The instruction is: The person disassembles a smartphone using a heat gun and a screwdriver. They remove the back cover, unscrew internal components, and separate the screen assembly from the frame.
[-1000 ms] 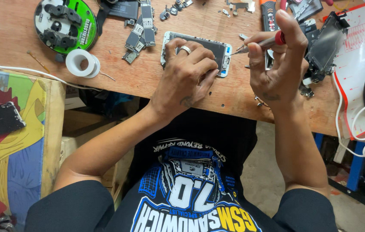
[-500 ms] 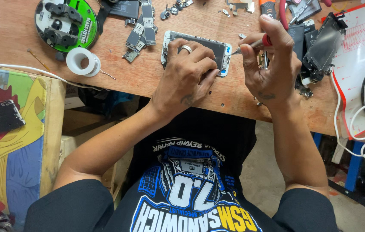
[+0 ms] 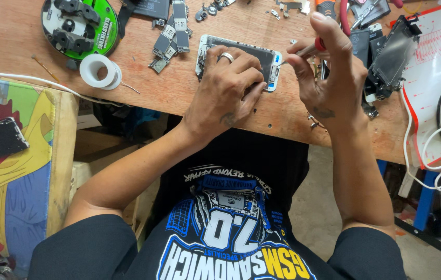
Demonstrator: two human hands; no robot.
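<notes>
Pinching a red-handled screwdriver (image 3: 311, 47) in my right hand (image 3: 329, 78), I am pressing my left hand (image 3: 225, 91) flat on the opened phone (image 3: 238, 59). Circuit boards (image 3: 171, 36) and white tape roll (image 3: 100, 70) are lying far left.

Left hand (image 3: 225, 88) presses flat on an opened phone (image 3: 238, 59) lying on a wooden bench (image 3: 179, 93). Right hand (image 3: 329, 72) pinches a red-handled screwdriver (image 3: 311, 47), tip at the phone's right edge. A tape roll (image 3: 100, 71) and circuit boards (image 3: 171, 36) lie to the left.
</notes>
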